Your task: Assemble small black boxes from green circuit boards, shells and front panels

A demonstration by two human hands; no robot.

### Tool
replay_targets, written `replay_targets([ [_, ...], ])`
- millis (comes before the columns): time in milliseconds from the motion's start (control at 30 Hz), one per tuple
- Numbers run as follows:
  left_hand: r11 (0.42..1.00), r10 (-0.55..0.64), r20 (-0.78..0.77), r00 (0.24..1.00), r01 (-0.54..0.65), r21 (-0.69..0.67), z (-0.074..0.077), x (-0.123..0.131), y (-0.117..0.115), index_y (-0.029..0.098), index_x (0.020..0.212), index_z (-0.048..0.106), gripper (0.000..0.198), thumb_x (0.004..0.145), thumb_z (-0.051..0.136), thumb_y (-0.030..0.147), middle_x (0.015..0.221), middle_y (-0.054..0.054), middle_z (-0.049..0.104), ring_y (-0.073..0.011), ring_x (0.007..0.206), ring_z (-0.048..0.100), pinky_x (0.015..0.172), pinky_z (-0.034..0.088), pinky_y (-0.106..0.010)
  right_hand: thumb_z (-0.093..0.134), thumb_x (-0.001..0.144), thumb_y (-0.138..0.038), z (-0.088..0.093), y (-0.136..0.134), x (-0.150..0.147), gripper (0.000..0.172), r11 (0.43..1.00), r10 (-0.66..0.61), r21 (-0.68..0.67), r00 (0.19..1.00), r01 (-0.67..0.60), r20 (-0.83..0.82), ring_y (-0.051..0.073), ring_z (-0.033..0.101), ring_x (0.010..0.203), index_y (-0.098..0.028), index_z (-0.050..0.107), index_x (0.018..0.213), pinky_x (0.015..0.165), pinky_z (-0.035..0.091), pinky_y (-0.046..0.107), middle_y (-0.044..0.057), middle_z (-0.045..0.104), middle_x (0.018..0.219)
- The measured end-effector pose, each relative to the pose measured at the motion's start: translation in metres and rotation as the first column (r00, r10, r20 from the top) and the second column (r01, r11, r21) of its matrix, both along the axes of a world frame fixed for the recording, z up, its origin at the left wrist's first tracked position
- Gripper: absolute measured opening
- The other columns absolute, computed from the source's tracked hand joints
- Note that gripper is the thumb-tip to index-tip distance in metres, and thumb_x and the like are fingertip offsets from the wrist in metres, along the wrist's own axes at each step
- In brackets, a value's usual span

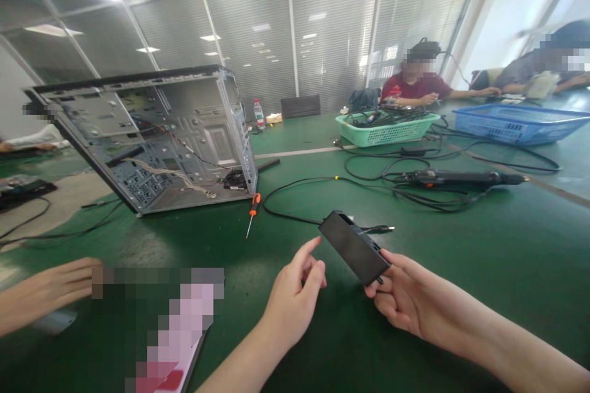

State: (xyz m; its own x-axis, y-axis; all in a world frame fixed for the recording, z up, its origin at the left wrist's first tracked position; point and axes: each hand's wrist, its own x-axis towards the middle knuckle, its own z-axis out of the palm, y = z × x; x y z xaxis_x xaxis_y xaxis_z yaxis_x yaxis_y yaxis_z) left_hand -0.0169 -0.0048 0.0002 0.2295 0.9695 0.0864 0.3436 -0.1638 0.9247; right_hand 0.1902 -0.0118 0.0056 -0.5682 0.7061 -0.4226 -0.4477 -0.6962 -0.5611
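My right hand [408,295] grips the near end of a black rectangular box [354,249], thumb on top and fingers beneath. The box is tilted above the green table, and its broad flat face shows. A thin black cable leads off from its far end, and a cable with a plug [380,229] shows just behind it. My left hand [295,291] holds nothing; its index finger points at the box's far left corner, the other fingers half curled. I cannot tell whether the fingertip touches. An orange-handled screwdriver [253,212] lies beyond my left hand.
An opened computer case [193,135] stands at left. Another person's hand [69,282] is near a pixelated pink-screened object [184,325]. A black electric screwdriver [456,178], cables, a green basket [387,133] and a blue basket [516,129] are at right. Two people sit beyond.
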Motion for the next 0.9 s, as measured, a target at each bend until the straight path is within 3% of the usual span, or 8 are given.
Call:
replay_targets([
  [167,1.000,-0.003,0.072,0.997,0.003,-0.007,-0.002,0.000,0.000,0.017,0.132,0.043,0.045,0.092,0.036,0.035,0.074,0.000,0.055,-0.0155,0.071,0.054,0.073,0.043,-0.030,0.064,0.078,-0.055,0.002,0.000,-0.001,0.048,0.970,-0.088,0.242,0.963,0.024,0.255,0.008,0.052,0.059,-0.015,0.051,0.101,0.048,0.036,0.015,0.005,0.059,0.087],
  [300,1.000,-0.006,0.095,0.995,0.007,-0.009,-0.003,0.000,0.000,0.018,0.131,0.045,0.044,0.092,0.036,0.037,0.077,-0.001,0.058,-0.0157,0.072,0.055,0.074,0.044,-0.031,0.064,0.071,-0.064,0.008,0.002,-0.002,0.068,0.875,-0.222,0.474,0.785,-0.102,0.578,0.011,0.052,0.059,-0.014,0.044,0.112,0.052,0.038,0.021,0.008,0.059,0.093],
  [433,1.000,0.009,0.110,0.994,-0.009,0.001,-0.005,-0.002,0.000,0.018,0.127,0.048,0.045,0.093,0.034,0.043,0.080,-0.003,0.061,-0.0168,0.076,0.055,0.073,0.043,-0.031,0.060,0.073,-0.062,0.000,0.005,-0.001,0.064,0.759,-0.314,0.604,0.676,-0.244,0.667,0.015,0.055,0.067,-0.013,0.043,0.111,0.056,0.042,0.026,0.010,0.058,0.096],
  [500,1.000,0.008,0.123,0.992,-0.009,0.012,-0.005,-0.002,0.001,0.017,0.121,0.053,0.044,0.094,0.030,0.044,0.081,-0.004,0.061,-0.0174,0.077,0.056,0.072,0.043,-0.031,0.058,0.077,-0.053,-0.005,0.003,0.001,0.054,0.689,-0.419,0.640,0.534,-0.340,0.734,0.016,0.055,0.068,-0.016,0.042,0.113,0.059,0.044,0.029,0.007,0.058,0.091],
  [567,1.000,0.001,0.132,0.991,-0.002,0.007,-0.003,-0.002,0.001,0.016,0.117,0.055,0.046,0.095,0.027,0.045,0.082,-0.005,0.061,-0.0178,0.078,0.056,0.071,0.043,-0.031,0.057,0.079,-0.046,-0.009,0.001,0.003,0.047,0.629,-0.532,0.623,0.328,-0.464,0.781,0.016,0.052,0.061,-0.019,0.042,0.114,0.060,0.044,0.031,0.003,0.056,0.082],
  [667,1.000,-0.015,0.127,0.992,0.017,-0.019,0.001,-0.001,0.001,0.016,0.114,0.055,0.044,0.093,0.031,0.047,0.085,-0.006,0.063,-0.0185,0.079,0.057,0.071,0.043,-0.031,0.054,0.082,-0.037,-0.010,-0.002,0.005,0.031,0.469,-0.720,0.654,0.173,-0.593,0.672,0.019,0.056,0.068,-0.021,0.044,0.107,0.062,0.047,0.033,0.004,0.055,0.088],
  [800,1.000,-0.001,0.028,1.000,0.001,-0.028,0.004,0.001,-0.001,0.018,0.107,0.055,0.033,0.081,0.058,0.038,0.096,-0.007,0.065,-0.0194,0.082,0.059,0.070,0.044,-0.030,0.044,0.085,-0.021,-0.007,-0.002,0.007,0.019,0.187,-0.887,0.688,0.181,-0.701,0.425,0.023,0.058,0.094,-0.022,0.043,0.104,0.072,0.052,0.036,0.008,0.051,0.112],
  [900,1.000,0.015,-0.023,1.000,-0.015,0.000,0.003,0.002,-0.001,0.021,0.103,0.053,0.033,0.073,0.064,0.023,0.093,-0.004,0.065,-0.0184,0.080,0.060,0.068,0.044,-0.028,0.044,0.087,-0.021,-0.005,-0.002,0.007,0.017,0.105,-0.916,0.673,0.193,-0.733,0.353,0.024,0.056,0.100,-0.023,0.042,0.104,0.078,0.052,0.038,0.009,0.050,0.115],
])
